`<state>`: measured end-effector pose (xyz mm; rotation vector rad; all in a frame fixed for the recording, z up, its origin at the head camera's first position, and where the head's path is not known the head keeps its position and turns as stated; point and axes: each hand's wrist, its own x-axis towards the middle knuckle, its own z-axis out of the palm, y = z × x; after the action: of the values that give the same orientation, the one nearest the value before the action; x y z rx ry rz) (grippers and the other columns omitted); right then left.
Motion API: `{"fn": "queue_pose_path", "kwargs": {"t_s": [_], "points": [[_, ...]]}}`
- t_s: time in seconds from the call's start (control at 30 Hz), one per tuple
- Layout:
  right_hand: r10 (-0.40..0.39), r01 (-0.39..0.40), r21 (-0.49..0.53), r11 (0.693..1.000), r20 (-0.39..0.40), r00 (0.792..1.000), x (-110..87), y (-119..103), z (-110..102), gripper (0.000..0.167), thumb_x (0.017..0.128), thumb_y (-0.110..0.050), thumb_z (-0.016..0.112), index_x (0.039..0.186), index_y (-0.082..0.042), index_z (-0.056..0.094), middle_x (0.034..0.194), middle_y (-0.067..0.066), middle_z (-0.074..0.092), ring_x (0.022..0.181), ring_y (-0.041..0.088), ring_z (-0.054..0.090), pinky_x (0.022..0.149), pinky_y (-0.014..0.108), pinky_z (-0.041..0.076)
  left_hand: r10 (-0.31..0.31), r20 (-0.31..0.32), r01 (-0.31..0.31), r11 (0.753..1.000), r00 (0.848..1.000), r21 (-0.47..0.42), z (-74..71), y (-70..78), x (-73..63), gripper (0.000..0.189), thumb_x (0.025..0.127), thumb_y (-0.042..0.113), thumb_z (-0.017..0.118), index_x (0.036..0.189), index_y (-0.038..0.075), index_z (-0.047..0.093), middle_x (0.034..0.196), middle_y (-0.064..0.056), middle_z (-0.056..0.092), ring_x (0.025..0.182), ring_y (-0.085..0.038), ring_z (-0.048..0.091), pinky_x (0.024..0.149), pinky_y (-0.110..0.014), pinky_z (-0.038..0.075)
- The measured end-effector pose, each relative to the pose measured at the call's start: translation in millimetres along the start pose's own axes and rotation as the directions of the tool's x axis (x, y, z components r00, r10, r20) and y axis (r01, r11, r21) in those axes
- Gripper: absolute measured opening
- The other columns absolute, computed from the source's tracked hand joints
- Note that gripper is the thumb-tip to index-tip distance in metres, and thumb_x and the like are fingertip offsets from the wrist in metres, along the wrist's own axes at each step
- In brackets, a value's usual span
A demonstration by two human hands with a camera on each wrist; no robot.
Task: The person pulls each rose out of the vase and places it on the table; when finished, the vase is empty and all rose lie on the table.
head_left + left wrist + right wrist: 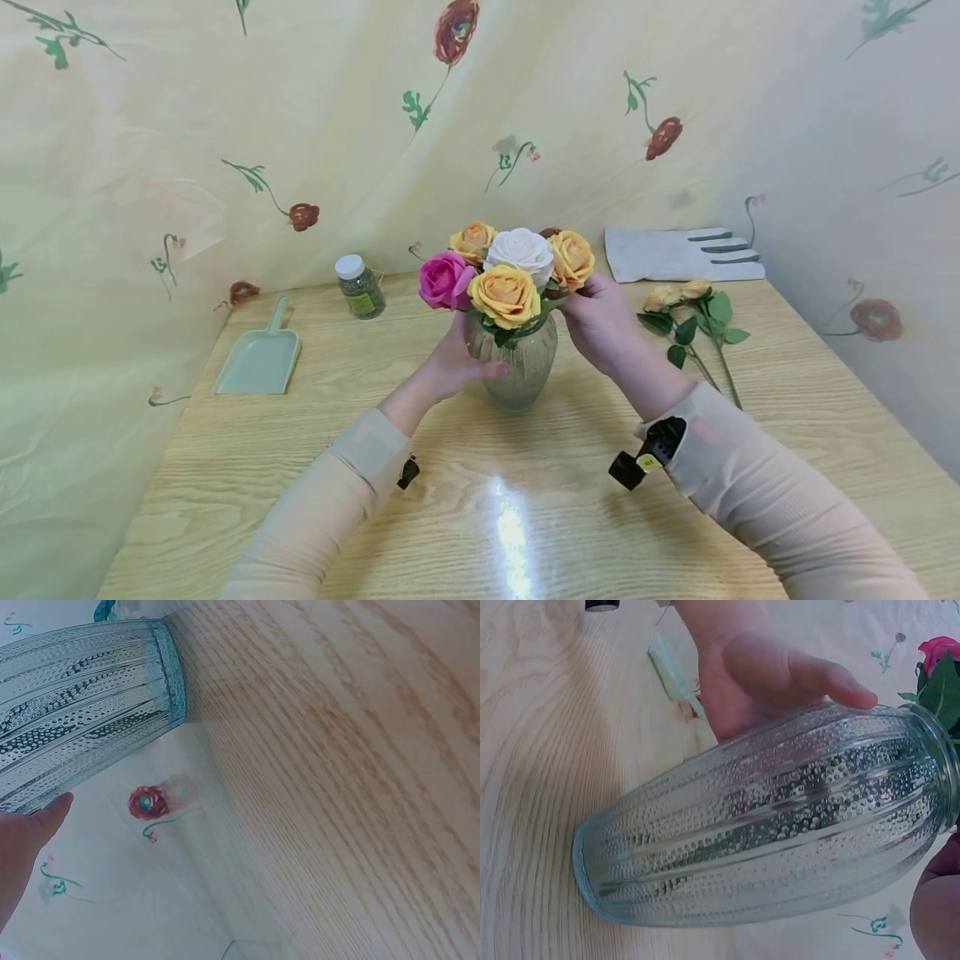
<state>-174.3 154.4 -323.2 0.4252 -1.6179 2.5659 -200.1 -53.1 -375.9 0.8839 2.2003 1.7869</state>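
Observation:
A ribbed clear glass vase (517, 367) stands upright on the table, its side dotted with small bumps. It carries several roses: a white rose (521, 253), a magenta rose (447, 281), a dark red one mostly hidden at the back, and yellow ones. My left hand (452, 358) grips the vase from the left, thumb across its front; in the right wrist view this hand (757, 682) lies along the glass. At the right of the bouquet, my right hand (600, 321) pinches the right yellow rose (572, 260) just under its bloom, fingertips partly hidden by petals and leaves.
Pale yellow roses (678, 296) with leafy stems lie right of the vase. Behind them, a white-grey glove (678, 254) lies against the wall. To the left are a lidded jar (362, 290) of dark bits and a pale green dustpan (258, 362). Floral sheeting hangs behind the table.

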Motion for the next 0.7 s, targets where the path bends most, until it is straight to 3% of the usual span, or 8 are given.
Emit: {"fn": "queue_pose_path", "kwargs": {"t_s": [0.4, 0.7], "points": [[-0.002, 0.006, 0.072, 0.997, -0.046, 0.999, 2.0, 2.2, 2.4, 0.034, 0.091, 0.008, 0.049, 0.099, -0.018, 0.07, 0.106, 0.0, 0.062, 0.102, 0.011, 0.054, 0.088, 0.022, 0.046, -0.027, -0.014, 0.027, 0.999, 1.0, 0.021, 0.2, 1.7, -0.9, 0.133, 0.052, 0.073, 0.072, 0.15, 0.022, -0.002, 0.154, 0.003, 0.012, 0.14, -0.011, 0.009, 0.113, -0.043, 0.011], [-0.009, 0.013, 0.063, 0.998, -0.068, 0.998, 1.9, 2.8, 3.9, 0.036, 0.09, 0.01, 0.05, 0.099, -0.019, 0.07, 0.109, 0.0, 0.062, 0.108, 0.014, 0.052, 0.093, 0.024, 0.043, -0.066, 0.006, 0.066, 0.998, 0.998, 0.022, -0.6, 2.0, 0.2, 0.14, 0.048, 0.073, 0.074, 0.15, 0.019, -0.005, 0.156, -0.002, 0.006, 0.141, -0.014, 0.006, 0.113, -0.039, 0.009]]}}
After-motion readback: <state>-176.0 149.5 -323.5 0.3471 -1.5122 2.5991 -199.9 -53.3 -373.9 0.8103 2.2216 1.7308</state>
